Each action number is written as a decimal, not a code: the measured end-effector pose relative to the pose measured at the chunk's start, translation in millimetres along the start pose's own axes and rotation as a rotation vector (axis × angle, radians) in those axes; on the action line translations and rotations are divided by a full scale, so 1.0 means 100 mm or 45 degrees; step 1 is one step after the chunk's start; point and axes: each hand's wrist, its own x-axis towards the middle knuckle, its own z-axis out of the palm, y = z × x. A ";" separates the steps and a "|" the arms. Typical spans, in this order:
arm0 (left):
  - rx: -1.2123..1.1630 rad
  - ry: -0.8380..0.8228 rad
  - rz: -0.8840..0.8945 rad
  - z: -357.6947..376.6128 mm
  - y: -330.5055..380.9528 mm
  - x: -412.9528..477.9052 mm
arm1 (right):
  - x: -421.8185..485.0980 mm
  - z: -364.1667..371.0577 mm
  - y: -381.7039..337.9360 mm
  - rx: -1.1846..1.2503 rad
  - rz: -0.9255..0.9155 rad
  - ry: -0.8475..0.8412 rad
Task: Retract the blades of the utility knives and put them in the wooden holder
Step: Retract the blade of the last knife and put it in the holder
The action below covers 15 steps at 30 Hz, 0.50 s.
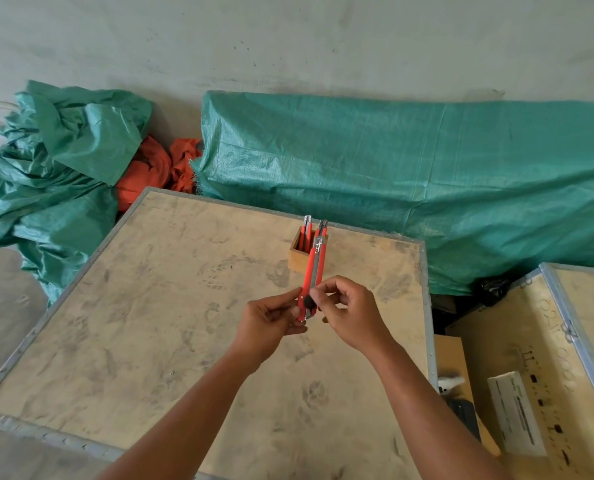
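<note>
Two bare forearms coming up from 6 o'clock, meeting over the middle of a dusty plywood crate lid (143, 306) with a metal edge strip. Left hand (271, 320) closed around the lower end of a red utility knife (313, 278), fingers wrapped from the 9 o'clock side. Right hand (349, 315) pinched onto the same knife from 3 o'clock, thumb and forefinger right at the black slider knob near the bottom of the handle. Knife held nearly upright, tip pointing to 12 o'clock and leaning a touch to 1, metal rail facing up; can't tell if any blade is poking out of the tip, too small. Just past the tip, at 12 o'clock, a little wooden holder (297, 259) sitting on the lid near its far edge, with more red knives (308, 230) already standing in it, metal ends up, looks like two or so but partly hidden behind the held one. Off at 3 to 4 o'clock, a second crate (531, 344) with black stencil marks and a white label (515, 412) lying on it. Farther back along 12 to 2 o'clock, a long green tarp (409, 174) draped over something, another crumpled green tarp (56, 161) at 10 o'clock, orange cloth (157, 171) wedged between them. Plain grey wall behind all that.
</note>
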 end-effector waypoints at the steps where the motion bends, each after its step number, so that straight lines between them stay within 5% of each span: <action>1: 0.021 -0.018 0.000 0.00 0.00 0.05 | 0.06 -0.03 0.02 0.044 0.028 0.015; 15: 0.665 0.015 0.085 0.12 0.22 1.54 | 1.43 -0.27 0.23 -0.144 -0.061 0.274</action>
